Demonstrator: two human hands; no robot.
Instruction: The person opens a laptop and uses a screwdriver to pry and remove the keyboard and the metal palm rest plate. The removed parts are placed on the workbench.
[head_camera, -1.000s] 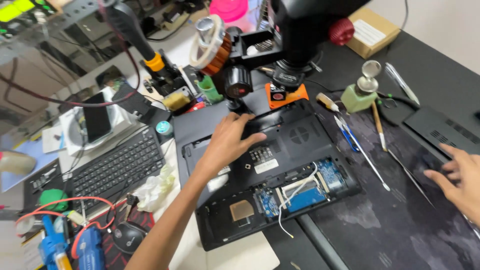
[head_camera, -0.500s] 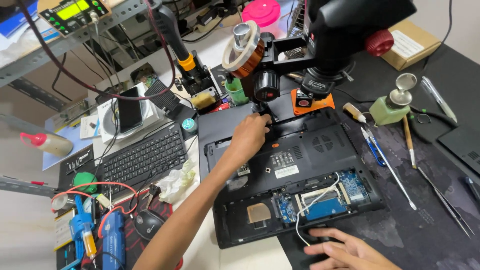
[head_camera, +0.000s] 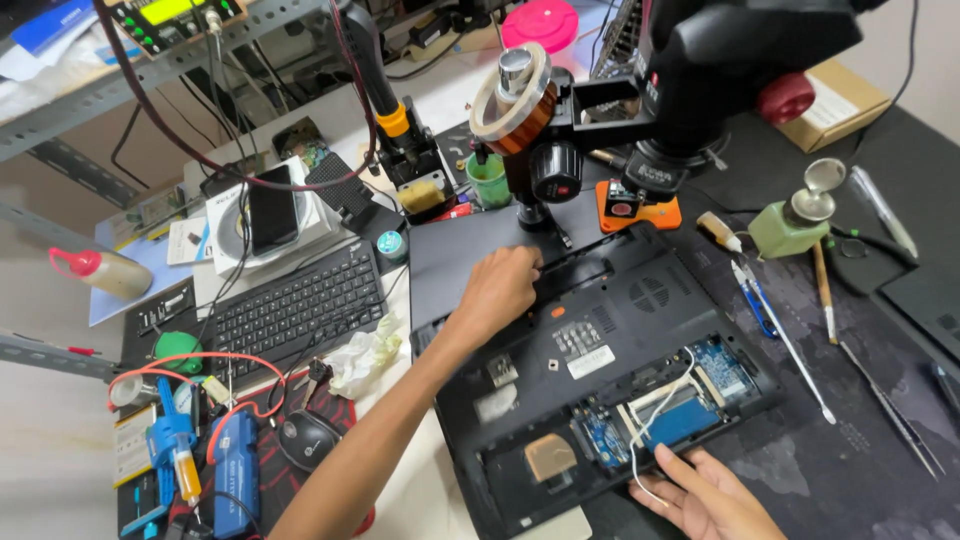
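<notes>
Upturned black plastic laptop base (head_camera: 610, 330), covers off, mid-frame on bench. Left hand (head_camera: 500, 290) curled, grip pressing far rim; right hand (head_camera: 705, 495) spread flat at near edge. Likely stiff, weighty, fragile inside: grasp edges, avoid exposed blue circuit board (head_camera: 680, 405).

Left hand (head_camera: 497, 292) fingers hidden; right hand (head_camera: 712, 497) cut off.
</notes>
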